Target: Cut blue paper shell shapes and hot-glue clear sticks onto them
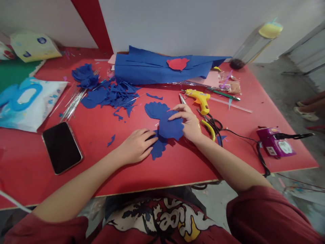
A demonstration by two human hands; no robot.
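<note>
My right hand pinches a rounded blue petal cut-out near its right edge, fingers on top and the thumb out of sight. Flat on the table beside it lies my left hand, its fingers stretched out and the tips at a lower scallop-edged blue piece. Another scalloped blue piece lies just behind the held one and is partly overlapped by it. Partly under my right hand are scissors with yellow handles. A yellow glue gun rests on its side beyond that hand.
Blue scraps, a blue ruffled flower and silver wire stems lie back left. A phone and wipes pack sit left. Folded blue sheet lines the back. A cord runs toward a purple power box.
</note>
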